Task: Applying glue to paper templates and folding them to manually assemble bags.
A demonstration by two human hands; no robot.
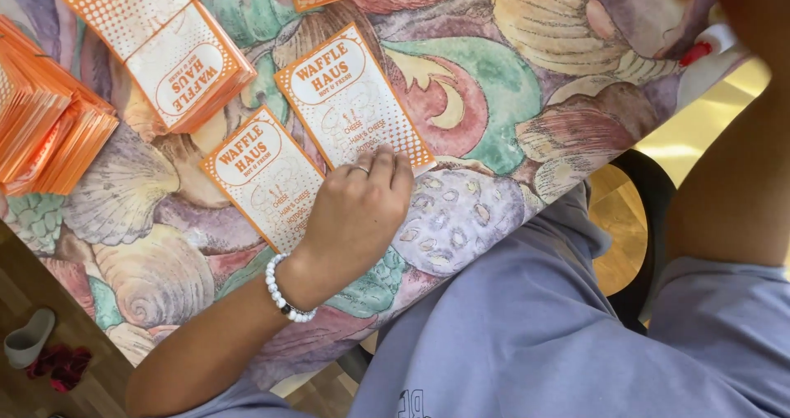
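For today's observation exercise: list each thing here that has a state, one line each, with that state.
left hand: fingers curled, pressing on a sleeve
right hand: raised, blurred, grip unclear
two paper sleeves: flat, side by side
sleeve stacks: piled
tablecloth: spread flat

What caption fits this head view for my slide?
Left hand with a bead bracelet presses on flat orange-and-white paper sleeves on a seashell-patterned tablecloth, stacks of sleeves alongside.

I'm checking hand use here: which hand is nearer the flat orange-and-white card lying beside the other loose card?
Left. The left hand rests with its fingertips on the card. The right hand is raised far off at the table's other end, blurred.
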